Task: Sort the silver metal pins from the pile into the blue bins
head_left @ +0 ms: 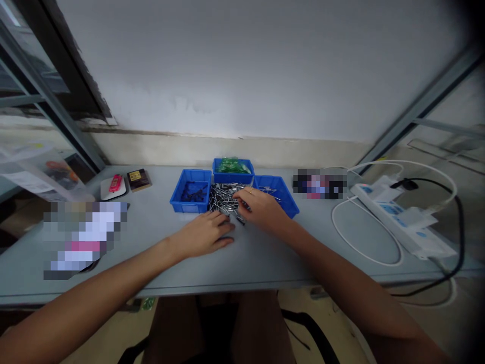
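A loose heap of small metal pins (222, 198) lies on the grey table (265, 258) between three blue bins. My left hand (204, 235) rests palm down just in front of the heap, its fingers curled at the heap's near edge. My right hand (259, 207) reaches into the heap from the right, fingers bent and pinched among the pins; what they hold is too small to make out. The left bin (191, 194) holds dark parts, the back bin (232, 169) green parts, the right bin (278, 192) a few pins.
A white power strip (397, 217) with white and black cables lies at the right. At the left sit a white dish with a pink item (113, 186) and a small brown box (138, 179). A wall stands close behind the bins.
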### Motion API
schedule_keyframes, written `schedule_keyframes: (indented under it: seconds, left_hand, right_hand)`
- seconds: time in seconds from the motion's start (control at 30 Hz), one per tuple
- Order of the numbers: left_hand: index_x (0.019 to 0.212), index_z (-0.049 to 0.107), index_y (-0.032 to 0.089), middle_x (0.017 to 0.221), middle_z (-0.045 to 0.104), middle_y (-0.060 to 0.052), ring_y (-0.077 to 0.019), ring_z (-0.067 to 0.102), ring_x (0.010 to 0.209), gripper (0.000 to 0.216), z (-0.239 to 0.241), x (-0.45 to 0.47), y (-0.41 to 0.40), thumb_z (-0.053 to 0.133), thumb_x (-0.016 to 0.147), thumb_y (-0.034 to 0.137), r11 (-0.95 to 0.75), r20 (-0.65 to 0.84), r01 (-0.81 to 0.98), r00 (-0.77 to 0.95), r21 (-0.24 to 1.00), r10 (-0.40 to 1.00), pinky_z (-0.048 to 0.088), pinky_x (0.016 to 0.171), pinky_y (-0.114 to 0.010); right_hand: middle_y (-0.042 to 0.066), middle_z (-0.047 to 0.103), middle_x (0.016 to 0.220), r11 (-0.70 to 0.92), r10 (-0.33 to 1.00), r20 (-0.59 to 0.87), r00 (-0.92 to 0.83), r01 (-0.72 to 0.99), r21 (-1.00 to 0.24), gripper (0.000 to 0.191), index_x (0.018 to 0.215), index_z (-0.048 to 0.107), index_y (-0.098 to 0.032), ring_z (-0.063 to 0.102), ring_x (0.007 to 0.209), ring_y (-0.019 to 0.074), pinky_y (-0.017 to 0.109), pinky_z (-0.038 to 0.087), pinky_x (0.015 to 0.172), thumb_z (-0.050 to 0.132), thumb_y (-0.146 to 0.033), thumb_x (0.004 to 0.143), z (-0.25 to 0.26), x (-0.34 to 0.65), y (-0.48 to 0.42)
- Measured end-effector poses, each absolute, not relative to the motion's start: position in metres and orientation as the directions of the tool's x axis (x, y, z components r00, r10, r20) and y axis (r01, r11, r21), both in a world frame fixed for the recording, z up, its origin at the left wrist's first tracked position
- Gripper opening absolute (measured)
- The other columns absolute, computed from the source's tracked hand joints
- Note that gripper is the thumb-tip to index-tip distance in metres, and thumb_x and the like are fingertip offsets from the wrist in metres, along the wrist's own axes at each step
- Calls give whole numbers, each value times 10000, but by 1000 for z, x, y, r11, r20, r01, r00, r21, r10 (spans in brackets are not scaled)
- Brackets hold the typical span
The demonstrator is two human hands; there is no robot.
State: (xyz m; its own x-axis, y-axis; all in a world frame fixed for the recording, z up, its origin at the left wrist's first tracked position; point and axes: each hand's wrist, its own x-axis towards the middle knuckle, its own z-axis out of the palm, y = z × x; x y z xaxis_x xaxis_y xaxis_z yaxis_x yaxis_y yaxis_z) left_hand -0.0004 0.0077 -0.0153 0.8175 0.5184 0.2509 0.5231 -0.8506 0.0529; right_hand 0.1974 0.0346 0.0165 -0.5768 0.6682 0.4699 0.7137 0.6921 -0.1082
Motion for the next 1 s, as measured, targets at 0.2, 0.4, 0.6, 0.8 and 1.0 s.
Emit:
schedule_keyframes:
  seconds: [0.2, 0.4, 0.6, 0.8, 1.0]
  left_hand:
    - [1165, 545, 189, 1158, 543, -113, -231, 508, 1053, 390, -16, 14, -2, 434, 883, 436, -921, 268, 378, 882, 89, 388, 411, 889, -370]
    - [1195, 531, 185, 1209, 543, -122, -233, 488, 1142, 406, -17, 15, 2, 435, 885, 429, -918, 254, 356, 884, 177, 392, 396, 965, -374]
    - [1165, 550, 188, 1186, 537, -101, -200, 515, 1098, 355, -18, 6, 11, 438, 893, 386, -863, 229, 393, 851, 317, 472, 420, 956, -347]
    - [1166, 544, 183, 1168, 526, -108, -204, 507, 1090, 335, -20, 6, 11, 466, 883, 344, -851, 239, 391, 841, 350, 485, 421, 952, -363]
    - [1187, 529, 191, 1194, 506, -105, -202, 484, 1115, 325, -17, 6, 10, 427, 904, 314, -847, 239, 394, 839, 356, 490, 410, 966, -367]
  right_hand:
    - [57, 607, 916, 688, 660, 513, -549, 715, -119, 237, 975, 561, -173, 543, 866, 165, 293, 423, 777, 397, -125, 810, 19, 197, 34]
    - [58, 601, 890, 722, 625, 542, -562, 680, -128, 228, 962, 566, -169, 541, 849, 160, 288, 424, 781, 401, -126, 811, 20, 196, 33]
    - [54, 602, 891, 735, 608, 555, -568, 667, -123, 230, 957, 566, -171, 544, 851, 153, 279, 425, 795, 395, -121, 813, 18, 196, 34]
    - [61, 599, 913, 757, 591, 557, -584, 639, -133, 219, 958, 559, -164, 544, 873, 151, 276, 427, 800, 385, -132, 829, 22, 196, 31]
    - [59, 589, 912, 770, 587, 533, -609, 623, -136, 229, 969, 558, -163, 537, 872, 151, 272, 427, 778, 382, -129, 827, 21, 196, 30]
